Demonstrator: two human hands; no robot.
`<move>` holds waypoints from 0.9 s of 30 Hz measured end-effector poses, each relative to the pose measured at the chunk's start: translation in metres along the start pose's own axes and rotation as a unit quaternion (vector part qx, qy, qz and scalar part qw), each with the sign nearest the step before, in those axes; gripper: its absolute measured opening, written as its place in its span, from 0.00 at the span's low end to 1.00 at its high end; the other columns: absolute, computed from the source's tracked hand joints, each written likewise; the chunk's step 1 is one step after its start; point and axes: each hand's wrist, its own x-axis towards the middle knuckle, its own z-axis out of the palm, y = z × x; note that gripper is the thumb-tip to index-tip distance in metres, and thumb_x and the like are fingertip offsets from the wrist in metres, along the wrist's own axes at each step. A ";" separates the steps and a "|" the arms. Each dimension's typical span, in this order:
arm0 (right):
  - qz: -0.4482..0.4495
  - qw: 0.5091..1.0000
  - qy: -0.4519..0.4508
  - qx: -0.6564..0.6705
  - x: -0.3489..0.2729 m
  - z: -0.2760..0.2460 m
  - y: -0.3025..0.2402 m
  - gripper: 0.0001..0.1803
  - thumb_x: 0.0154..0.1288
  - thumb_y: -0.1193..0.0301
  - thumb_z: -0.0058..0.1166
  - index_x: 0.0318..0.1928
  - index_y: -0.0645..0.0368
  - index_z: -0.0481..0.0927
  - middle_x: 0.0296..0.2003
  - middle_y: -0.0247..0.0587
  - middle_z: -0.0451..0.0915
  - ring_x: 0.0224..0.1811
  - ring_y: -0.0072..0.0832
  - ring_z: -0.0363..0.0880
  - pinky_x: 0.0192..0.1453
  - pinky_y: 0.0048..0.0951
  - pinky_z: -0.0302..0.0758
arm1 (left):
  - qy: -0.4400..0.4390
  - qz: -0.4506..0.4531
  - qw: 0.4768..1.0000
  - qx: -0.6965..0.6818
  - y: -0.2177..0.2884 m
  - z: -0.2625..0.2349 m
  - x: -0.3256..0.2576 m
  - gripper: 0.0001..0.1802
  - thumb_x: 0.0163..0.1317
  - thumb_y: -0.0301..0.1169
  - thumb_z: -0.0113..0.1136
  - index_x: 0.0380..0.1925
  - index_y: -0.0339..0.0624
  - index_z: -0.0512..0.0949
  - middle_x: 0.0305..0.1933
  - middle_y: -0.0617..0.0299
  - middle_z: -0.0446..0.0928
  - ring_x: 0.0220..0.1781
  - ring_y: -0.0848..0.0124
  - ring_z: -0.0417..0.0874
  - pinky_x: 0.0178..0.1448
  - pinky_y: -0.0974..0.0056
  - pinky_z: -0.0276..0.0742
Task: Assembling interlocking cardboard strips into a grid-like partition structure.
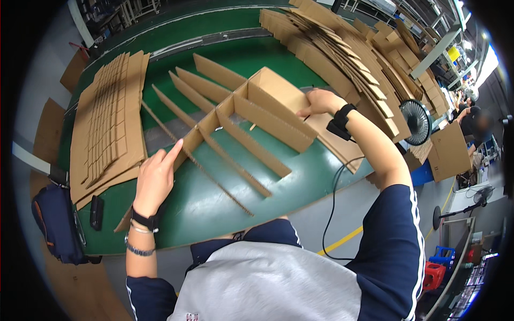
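Observation:
A cardboard divider grid [225, 107] stands on edge on the green table, with a long strip running diagonally and several cross strips through it. My left hand [156, 175] is closed around the near-left part of the long strip. Its index finger stretches along the top edge by a crossing, and the other fingers are partly hidden. At the grid's far right end, my right hand [321, 101] bends its fingers over the edge of a wide cardboard strip [276, 88], with the fingertips partly hidden. Both wrists wear black bands.
Flat slotted cardboard sheets [110, 117] lie stacked at the left. A tall cardboard pile [342, 69] fills the far right, with a small black fan [415, 122] beside it. A black cable [334, 203] hangs over the front edge. A dark bag [56, 224] sits at the left corner.

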 end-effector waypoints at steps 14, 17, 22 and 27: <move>-0.060 0.779 0.621 0.072 -0.021 -0.168 -0.012 0.20 0.71 0.56 0.53 0.45 0.62 0.74 0.34 0.55 0.83 0.36 0.47 0.83 0.39 0.40 0.78 | 0.071 0.008 0.995 -0.077 0.004 0.053 0.063 0.25 0.61 0.27 0.59 0.58 0.41 0.67 0.33 0.44 0.81 0.38 0.46 0.83 0.40 0.49 0.78; -0.118 0.790 0.562 0.216 -0.023 -0.197 -0.063 0.21 0.72 0.57 0.52 0.52 0.62 0.75 0.36 0.43 0.84 0.36 0.27 0.82 0.39 0.29 0.77 | 0.044 -0.020 0.995 -0.084 0.017 0.034 0.064 0.23 0.59 0.29 0.62 0.55 0.40 0.72 0.35 0.44 0.82 0.40 0.48 0.83 0.43 0.50 0.79; -0.279 0.904 0.277 0.169 -0.029 -0.106 -0.241 0.24 0.68 0.66 0.55 0.61 0.61 0.69 0.39 0.47 0.81 0.37 0.32 0.82 0.41 0.34 0.79 | 0.022 -0.054 0.995 -0.084 -0.011 0.014 0.017 0.10 0.57 0.30 0.63 0.37 0.37 0.81 0.34 0.45 0.82 0.40 0.49 0.83 0.45 0.49 0.79; -0.296 0.914 0.253 0.110 -0.021 -0.064 -0.272 0.23 0.64 0.72 0.52 0.58 0.68 0.71 0.35 0.62 0.82 0.39 0.53 0.82 0.46 0.44 0.78 | 0.018 -0.066 0.994 -0.089 0.002 0.018 0.018 0.10 0.59 0.29 0.60 0.39 0.38 0.82 0.36 0.45 0.82 0.40 0.49 0.83 0.44 0.50 0.79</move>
